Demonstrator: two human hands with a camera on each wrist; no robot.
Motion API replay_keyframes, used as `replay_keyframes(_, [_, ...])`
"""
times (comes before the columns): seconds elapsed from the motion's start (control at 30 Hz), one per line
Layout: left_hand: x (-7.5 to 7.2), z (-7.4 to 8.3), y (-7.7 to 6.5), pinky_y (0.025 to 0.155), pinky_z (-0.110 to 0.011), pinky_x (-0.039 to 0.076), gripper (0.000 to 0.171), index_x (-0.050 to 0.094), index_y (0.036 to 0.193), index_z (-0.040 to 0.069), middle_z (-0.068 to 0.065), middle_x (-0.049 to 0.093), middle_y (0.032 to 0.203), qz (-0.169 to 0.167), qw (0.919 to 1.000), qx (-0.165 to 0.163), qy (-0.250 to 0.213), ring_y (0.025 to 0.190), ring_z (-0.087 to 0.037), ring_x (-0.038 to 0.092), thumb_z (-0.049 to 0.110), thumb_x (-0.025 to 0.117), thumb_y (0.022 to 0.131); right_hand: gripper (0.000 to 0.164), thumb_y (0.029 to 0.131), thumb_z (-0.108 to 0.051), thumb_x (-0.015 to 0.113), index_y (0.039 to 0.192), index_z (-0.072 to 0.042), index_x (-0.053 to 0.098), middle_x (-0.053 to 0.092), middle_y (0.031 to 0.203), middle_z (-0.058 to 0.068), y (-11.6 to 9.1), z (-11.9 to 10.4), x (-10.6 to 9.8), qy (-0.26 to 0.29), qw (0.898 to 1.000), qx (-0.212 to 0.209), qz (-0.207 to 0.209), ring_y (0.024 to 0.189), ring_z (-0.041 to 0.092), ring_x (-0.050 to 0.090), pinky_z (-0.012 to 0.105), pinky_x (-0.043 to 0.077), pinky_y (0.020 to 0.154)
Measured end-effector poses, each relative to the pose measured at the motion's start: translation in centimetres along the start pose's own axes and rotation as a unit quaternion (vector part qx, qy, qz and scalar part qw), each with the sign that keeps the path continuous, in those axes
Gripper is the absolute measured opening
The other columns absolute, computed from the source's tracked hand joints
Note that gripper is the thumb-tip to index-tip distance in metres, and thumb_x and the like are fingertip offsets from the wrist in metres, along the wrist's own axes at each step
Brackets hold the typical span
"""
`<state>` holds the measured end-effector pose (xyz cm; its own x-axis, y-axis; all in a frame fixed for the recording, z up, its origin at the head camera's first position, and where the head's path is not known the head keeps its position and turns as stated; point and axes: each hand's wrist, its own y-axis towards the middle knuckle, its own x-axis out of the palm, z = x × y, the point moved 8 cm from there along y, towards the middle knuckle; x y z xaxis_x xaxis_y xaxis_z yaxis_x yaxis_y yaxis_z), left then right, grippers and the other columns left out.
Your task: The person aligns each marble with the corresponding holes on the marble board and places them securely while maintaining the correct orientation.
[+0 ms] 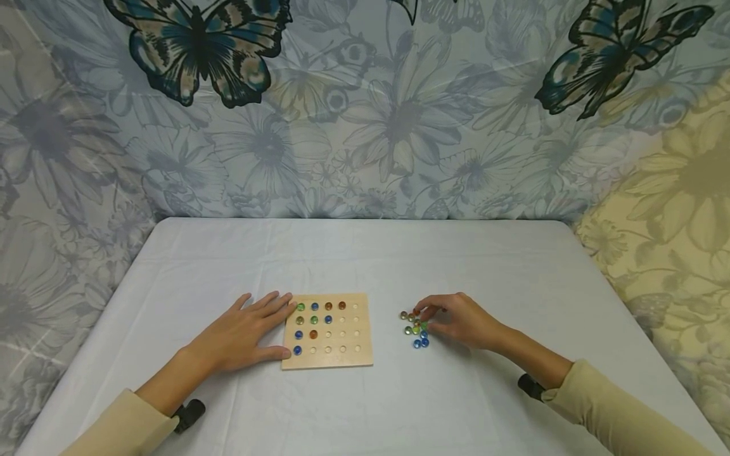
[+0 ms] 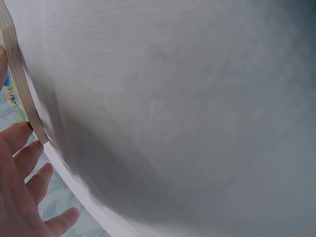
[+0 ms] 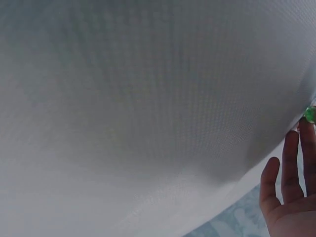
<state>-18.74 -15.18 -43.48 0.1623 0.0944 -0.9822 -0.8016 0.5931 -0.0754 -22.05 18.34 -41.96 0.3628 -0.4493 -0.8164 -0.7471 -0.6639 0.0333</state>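
A square wooden board (image 1: 364, 342) with rows of round hollows lies on the table. Glass marbles, green, blue, amber and olive, fill its upper left part in a stepped shape: one blue marble (image 1: 298, 350) sits in the nearest row, several in the farthest. My left hand (image 1: 242, 332) rests with spread fingers along the board's left side, thumb near the front corner. Over a loose cluster right of the board hovers my right hand (image 1: 464, 320), index finger bent down at the marbles, thumb apart beside a green marble (image 3: 309, 114). Blue marbles (image 1: 424, 342) lie nearest me.
A white cloth (image 1: 365, 253) covers the table. Behind it hangs a floral fabric (image 1: 399, 126) with butterflies, which also runs along both sides. Dark wrist cameras (image 1: 190, 415) show below the sleeves.
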Motion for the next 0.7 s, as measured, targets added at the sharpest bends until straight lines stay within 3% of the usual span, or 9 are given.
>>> replay_keyframes(0.47, [0.0,0.1,0.0,0.111,-0.065,0.026,0.086,0.040,0.154,0.015,-0.006,0.035,0.159,-0.001,1.0000,0.000,-0.002,0.146,-0.032,0.032,0.074,0.044,0.091,0.030,0.084,0.004,0.076,0.112,-0.004,0.071,0.074,0.099,-0.001,0.1,-0.5,-0.8,-0.005,1.000,-0.010,0.023,0.090,0.013,0.069,0.039,0.056,0.081])
replay_keyframes(0.7, [0.0,0.1,0.0,0.110,-0.065,0.026,0.086,0.041,0.154,0.016,-0.006,0.035,0.159,0.000,1.0000,0.001,-0.001,0.146,-0.032,0.032,0.074,0.044,0.091,0.032,0.084,0.001,0.077,0.114,-0.002,0.070,0.074,0.099,0.001,0.7,-0.5,-1.5,0.021,0.999,0.012,0.047,0.091,0.013,0.068,0.039,0.056,0.082])
